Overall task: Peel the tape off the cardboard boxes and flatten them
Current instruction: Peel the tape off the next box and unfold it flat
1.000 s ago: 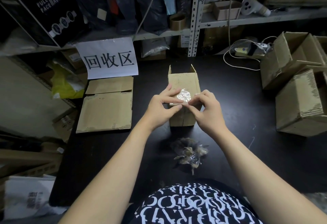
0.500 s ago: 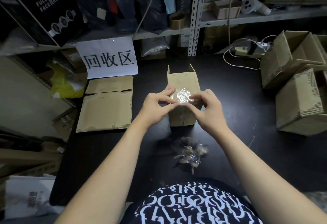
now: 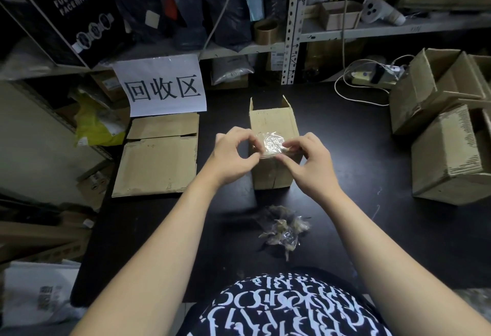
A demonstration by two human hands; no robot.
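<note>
While the left hand (image 3: 233, 156) and right hand (image 3: 312, 164) pinch the tape (image 3: 271, 144) at the box (image 3: 273, 119), peeling seems nearly done; next, drop it, then flatten.

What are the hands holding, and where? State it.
A crumpled piece of clear tape: the left hand pinches its left edge, the right hand its right edge.

table: black worktop (image 3: 358, 155) | behind: grey metal shelving (image 3: 292, 30), cluttered | sign: white paper sheet (image 3: 164, 88) | light: dim

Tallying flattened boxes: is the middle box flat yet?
No: the box has full height, far flaps open; left hand and right hand pinch its tape.
</note>
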